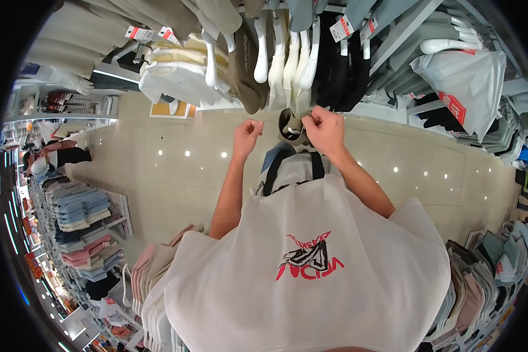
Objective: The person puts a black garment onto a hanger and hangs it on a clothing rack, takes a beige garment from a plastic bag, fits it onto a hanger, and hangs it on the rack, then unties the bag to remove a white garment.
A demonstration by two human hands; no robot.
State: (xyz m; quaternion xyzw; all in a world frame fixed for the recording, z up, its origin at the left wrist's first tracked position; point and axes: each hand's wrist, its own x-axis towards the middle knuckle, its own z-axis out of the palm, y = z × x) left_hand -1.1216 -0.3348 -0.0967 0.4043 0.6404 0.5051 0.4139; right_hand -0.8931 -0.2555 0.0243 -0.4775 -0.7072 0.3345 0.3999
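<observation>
Pinched in my right hand (325,132) is the edge of an olive-brown garment (290,130), bunched so that a round opening faces up. It hangs in front of me, just below the rack of hanging clothes; its exact kind does not show. My left hand (248,139) is held up to the left of the garment, apart from it, with the fingers curled and pressed together. Whether anything small is inside them is hidden. Above both hands hang brown clothes (247,76) and cream clothes (292,73) on white hangers (261,53).
A white plastic-wrapped garment (472,82) hangs at upper right. Folded clothes fill a display (82,205) on the left, and more racks (475,281) stand behind me at lower right. Another person (56,155) is far left. Tiled floor (182,176) lies between.
</observation>
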